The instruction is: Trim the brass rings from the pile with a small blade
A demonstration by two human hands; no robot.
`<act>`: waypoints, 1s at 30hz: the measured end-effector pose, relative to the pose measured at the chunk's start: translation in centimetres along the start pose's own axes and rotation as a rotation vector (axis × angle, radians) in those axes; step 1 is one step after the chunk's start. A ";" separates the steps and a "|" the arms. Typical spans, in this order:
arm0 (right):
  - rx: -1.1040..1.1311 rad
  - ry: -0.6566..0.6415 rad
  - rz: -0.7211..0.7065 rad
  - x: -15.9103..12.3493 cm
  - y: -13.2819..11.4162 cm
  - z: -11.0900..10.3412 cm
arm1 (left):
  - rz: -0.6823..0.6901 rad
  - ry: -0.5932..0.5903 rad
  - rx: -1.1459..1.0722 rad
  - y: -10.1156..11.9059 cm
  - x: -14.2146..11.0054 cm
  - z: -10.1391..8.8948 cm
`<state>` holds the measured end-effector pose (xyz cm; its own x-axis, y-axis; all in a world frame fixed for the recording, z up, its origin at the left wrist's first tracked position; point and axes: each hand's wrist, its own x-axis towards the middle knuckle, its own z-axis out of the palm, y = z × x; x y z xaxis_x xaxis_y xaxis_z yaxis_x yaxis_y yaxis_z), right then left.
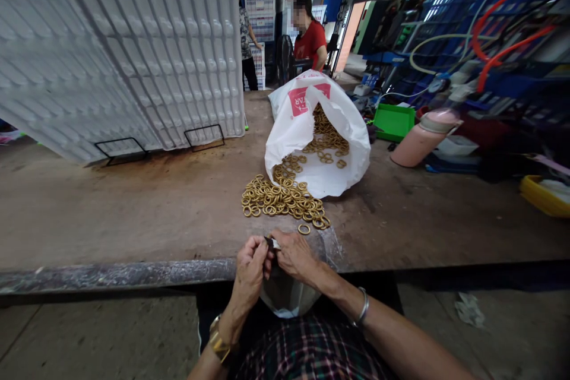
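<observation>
At the table's front edge, my left hand [252,266] and my right hand [297,256] are close together, both with fingers closed in a pinch. Between their fingertips is a small dark-and-pale piece [272,243], mostly covered, whose kind I cannot make out. Just beyond my hands lies a heap of brass-coloured rings [285,200], with a single ring [304,229] apart from it. More rings lie inside an open white plastic sack [341,175] with red print. A greyish, translucent sheet or bag [291,294] hangs below my hands toward my lap.
White ribbed plastic trays [178,53] stand upright in black wire holders [205,138] on the wooden table [178,214]. To the right are a pink bottle [416,142], a green tray [394,122] and a yellow tray [541,196]. A person in red [312,41] and another person [248,41] are behind.
</observation>
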<state>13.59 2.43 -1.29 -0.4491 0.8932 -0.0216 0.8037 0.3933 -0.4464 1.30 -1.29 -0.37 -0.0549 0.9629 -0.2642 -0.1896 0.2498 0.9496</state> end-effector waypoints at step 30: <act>-0.107 0.184 0.341 -1.7 3.3 -2.5 | -0.304 -0.071 -0.576 0.6 -0.2 -0.1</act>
<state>17.99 2.80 -0.49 -0.0805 0.9967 0.0122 0.9351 0.0797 -0.3453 1.12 -1.35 0.24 0.1456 0.8672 -0.4763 -0.6821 0.4367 0.5866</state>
